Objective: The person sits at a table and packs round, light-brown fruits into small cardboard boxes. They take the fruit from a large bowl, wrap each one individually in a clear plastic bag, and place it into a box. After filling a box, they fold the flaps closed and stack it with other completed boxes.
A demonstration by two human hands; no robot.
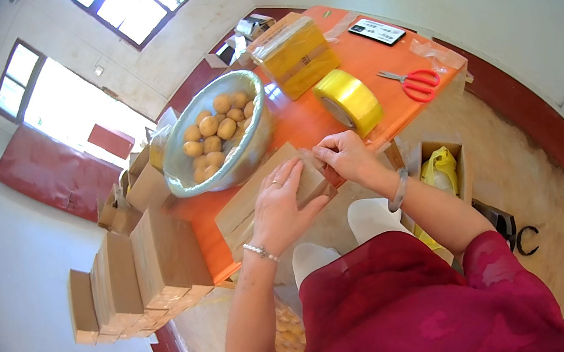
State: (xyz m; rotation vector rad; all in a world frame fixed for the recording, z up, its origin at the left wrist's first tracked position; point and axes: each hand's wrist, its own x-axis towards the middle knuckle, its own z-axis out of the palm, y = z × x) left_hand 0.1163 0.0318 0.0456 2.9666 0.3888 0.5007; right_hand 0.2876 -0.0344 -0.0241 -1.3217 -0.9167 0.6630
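A cardboard box (243, 205) lies at the front edge of the orange table, directly before me. My left hand (281, 198) rests flat on its top with the fingers spread and pointing away from me. At the box's right end my right hand (344, 159) pinches a strip of clear packing tape (311, 158) between thumb and fingers. Just beyond that hand stands a large roll of yellowish packing tape (349, 102) on its edge. What lies under my left palm is hidden.
A basin (262, 140) lined with plastic holds several round brownish fruits or potatoes (208, 127). Behind are a taped carton (299, 58), a phone (377, 32) and red-handled scissors (419, 85). Stacked cardboard boxes (160, 252) flank the left. An open box (462, 168) stands below, right.
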